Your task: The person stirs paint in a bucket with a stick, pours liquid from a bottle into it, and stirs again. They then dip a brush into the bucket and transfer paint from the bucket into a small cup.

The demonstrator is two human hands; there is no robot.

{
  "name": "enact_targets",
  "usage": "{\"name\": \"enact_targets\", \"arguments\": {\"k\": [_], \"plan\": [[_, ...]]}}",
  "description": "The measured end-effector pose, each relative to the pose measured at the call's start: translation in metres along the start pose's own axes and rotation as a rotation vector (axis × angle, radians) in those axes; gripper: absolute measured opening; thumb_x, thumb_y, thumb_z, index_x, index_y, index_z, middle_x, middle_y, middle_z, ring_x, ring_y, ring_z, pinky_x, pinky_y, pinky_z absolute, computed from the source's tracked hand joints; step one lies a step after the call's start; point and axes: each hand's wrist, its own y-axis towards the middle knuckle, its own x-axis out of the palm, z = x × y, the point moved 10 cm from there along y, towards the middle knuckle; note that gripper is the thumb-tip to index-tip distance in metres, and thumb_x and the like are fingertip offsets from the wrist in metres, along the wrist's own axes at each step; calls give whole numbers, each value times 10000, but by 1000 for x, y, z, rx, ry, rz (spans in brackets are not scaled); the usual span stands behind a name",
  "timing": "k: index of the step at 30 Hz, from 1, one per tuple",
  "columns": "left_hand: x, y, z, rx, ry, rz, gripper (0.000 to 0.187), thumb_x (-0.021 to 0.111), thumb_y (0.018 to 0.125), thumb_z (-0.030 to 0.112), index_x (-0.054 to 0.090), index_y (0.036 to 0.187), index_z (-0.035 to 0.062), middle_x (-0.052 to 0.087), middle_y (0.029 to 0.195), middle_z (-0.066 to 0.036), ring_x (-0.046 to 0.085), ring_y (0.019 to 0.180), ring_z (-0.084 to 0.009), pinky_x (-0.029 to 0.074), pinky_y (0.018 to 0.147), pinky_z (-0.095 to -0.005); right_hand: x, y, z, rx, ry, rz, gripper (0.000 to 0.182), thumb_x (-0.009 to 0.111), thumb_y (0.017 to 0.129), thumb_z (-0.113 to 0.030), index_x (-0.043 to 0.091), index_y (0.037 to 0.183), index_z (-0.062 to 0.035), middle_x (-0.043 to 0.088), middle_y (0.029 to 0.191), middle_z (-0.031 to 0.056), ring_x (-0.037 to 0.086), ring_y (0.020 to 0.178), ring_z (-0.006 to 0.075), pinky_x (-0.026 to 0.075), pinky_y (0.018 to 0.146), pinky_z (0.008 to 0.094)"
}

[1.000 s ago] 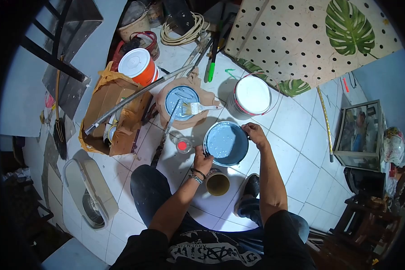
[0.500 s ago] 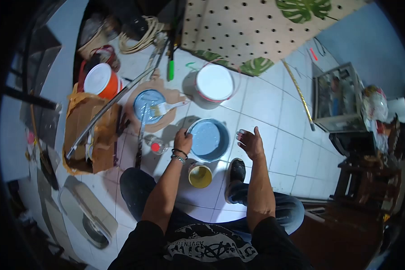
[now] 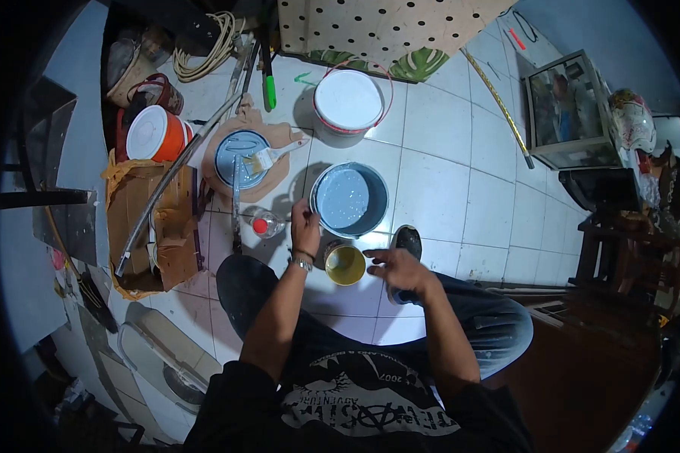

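Observation:
A round bucket of blue-grey paint (image 3: 345,198) stands on the tiled floor in front of me. My left hand (image 3: 304,224) is at its left side, fingers closed on the edge. Just nearer to me stands a small can with a yellow inside (image 3: 346,266). My right hand (image 3: 402,270) is beside this can, fingers apart and pointing at its right rim, holding nothing. A clear bottle with a red cap (image 3: 267,224) lies left of my left hand. Further off, a paintbrush (image 3: 272,156) rests across a blue-painted lid (image 3: 241,162).
A white-topped bucket (image 3: 348,100) with a raised handle stands beyond the paint. To the left are a cardboard box (image 3: 162,260), an orange tub (image 3: 159,134) and a long pole (image 3: 180,166). A glass cabinet (image 3: 570,109) stands at the right.
My right hand has moved down from the right of the paint bucket to beside the small can. The left hand stays by the bucket's edge, slightly nearer to me. The view has shifted.

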Motion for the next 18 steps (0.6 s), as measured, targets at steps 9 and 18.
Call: {"name": "enact_targets", "arguments": {"k": [9, 18], "plan": [[-2, -102, -9, -266, 572, -622, 456, 526, 901, 355, 515, 1290, 119, 656, 1041, -216, 631, 952, -395, 502, 804, -468, 118, -1, 8, -248, -951, 38, 517, 431, 902, -160, 403, 1397, -12, 429, 1434, 146, 384, 1363, 251, 224, 1127, 532], [12, -120, -30, -202, 699, -549, 260, 469, 897, 223, 523, 1091, 60, 654, 849, -239, 631, 853, -446, 500, 747, -531, 143, -5, 31, -163, -1063, 6, 546, 409, 914, -169, 353, 1430, 1, 390, 1468, 156, 334, 1393, 281, 142, 1152, 563]]}}
